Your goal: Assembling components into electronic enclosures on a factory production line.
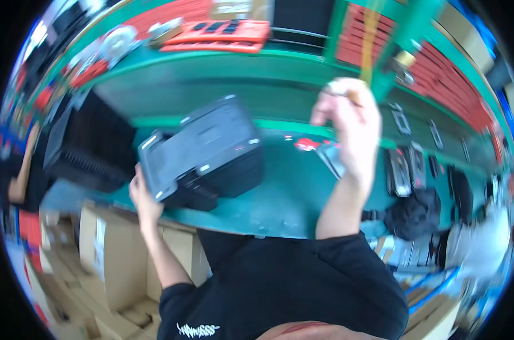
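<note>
A black boxy equipment case (211, 141) stands tilted on the green workbench (291, 204). My left hand (143, 192) is closed on its left edge, most of the fingers hidden behind the panel. Raised over the bench on the right is my right hand (350, 116), smeared by motion. Its fingers are curled together around something small and brownish that I cannot make out. A yellow cord (370, 39) hangs down just above this hand. Below it on the bench lie small red pieces (307, 144) and a flat grey piece (331, 158).
Another black case (89, 141) stands at the left, near another person's arm (24, 164). A shelf carries an orange-red tray (217, 37) and a white roll (119, 42). Black tools (397, 171) and a black bag (414, 214) lie right. Cardboard boxes (118, 255) stand below left.
</note>
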{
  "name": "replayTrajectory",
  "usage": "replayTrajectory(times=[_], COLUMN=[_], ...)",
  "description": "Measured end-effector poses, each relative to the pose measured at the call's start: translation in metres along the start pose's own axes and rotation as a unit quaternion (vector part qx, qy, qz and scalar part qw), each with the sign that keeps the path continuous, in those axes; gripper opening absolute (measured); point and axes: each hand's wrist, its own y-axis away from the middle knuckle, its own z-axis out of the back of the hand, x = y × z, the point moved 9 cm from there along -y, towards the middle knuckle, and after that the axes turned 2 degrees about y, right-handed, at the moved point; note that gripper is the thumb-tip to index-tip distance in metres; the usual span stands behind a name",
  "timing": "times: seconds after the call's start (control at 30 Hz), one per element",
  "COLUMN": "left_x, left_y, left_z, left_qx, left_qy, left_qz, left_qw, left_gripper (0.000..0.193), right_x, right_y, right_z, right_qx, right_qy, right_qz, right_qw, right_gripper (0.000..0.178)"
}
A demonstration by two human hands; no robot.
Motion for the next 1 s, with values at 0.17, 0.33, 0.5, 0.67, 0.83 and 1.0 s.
replayTrajectory(times=[0.17,0.33,0.5,0.67,0.83,1.0], left_x=[-0.077,-0.217,-0.256,-0.26,-0.247,-0.242], left_y=[-0.032,-0.031,-0.024,-0.027,-0.028,-0.028], left_z=[0.048,0.092,0.072,0.067,0.063,0.065], left_qx=[-0.046,0.066,0.159,0.191,0.183,0.159], left_qy=[0.404,0.342,0.115,0.119,0.145,0.161], left_qz=[-0.013,-0.201,-0.291,-0.291,-0.267,-0.269], left_qw=[0.913,0.916,0.936,0.93,0.935,0.936], left_gripper=[0.083,0.08,0.074,0.072,0.072,0.07], right_x=[0.008,0.002,0.015,0.024,0.037,0.0], right_y=[-0.002,-0.002,-0.002,-0.001,0.015,0.034], right_z=[0.008,0.007,0.032,0.069,0.1,0.115], right_qx=[0.003,0.059,-0.051,-0.132,-0.178,-0.087], right_qy=[0.105,0.137,0.268,0.233,0.175,0.279], right_qz=[-0.007,-0.01,0.108,0.131,0.156,-0.025], right_qw=[0.994,0.989,0.956,0.954,0.956,0.956], right_gripper=[0.03,0.039,0.03,0.018,0.021,0.027])
